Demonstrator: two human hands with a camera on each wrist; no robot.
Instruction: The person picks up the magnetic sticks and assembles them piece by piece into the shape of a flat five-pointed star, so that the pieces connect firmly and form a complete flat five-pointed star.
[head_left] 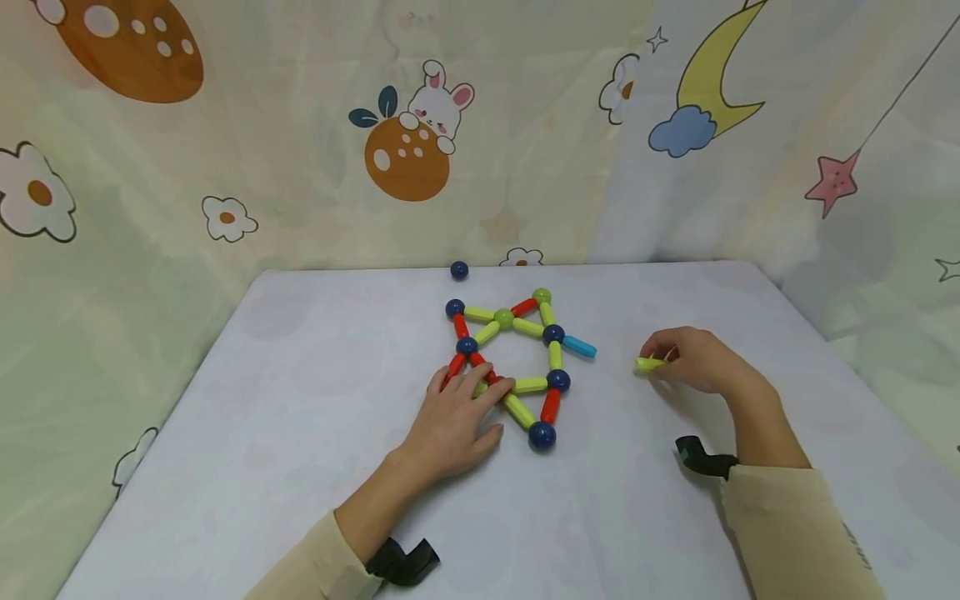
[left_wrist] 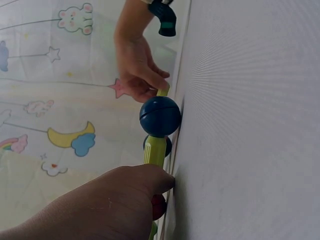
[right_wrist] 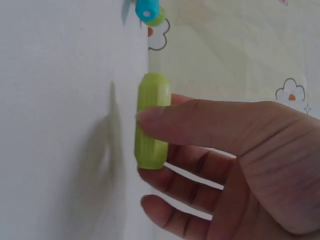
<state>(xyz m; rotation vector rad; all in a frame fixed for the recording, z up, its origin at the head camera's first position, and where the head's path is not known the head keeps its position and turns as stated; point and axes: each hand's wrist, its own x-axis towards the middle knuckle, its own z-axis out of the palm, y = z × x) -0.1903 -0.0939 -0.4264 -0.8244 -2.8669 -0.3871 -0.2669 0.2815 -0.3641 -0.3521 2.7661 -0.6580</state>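
A flat frame of magnetic rods and balls [head_left: 530, 384] lies mid-table, made of yellow-green and red rods joined by dark blue and green balls. My left hand [head_left: 453, 421] rests on its near left corner with fingers spread over the rods, covering part of that corner. Off to the right, my right hand [head_left: 693, 358] pinches a single yellow-green magnetic rod [right_wrist: 152, 120] between thumb and fingers, apart from the frame. A light blue rod [head_left: 579, 347] juts from the frame's right side toward that hand. At the near end sits a large dark blue ball [head_left: 542, 436].
One loose dark blue ball [head_left: 459, 270] lies by the back edge of the white table [head_left: 300, 417]. Behind the table hangs a cloth [head_left: 300, 125] printed with cartoons. Black camera mounts [head_left: 705, 458] stick out at both sleeves.
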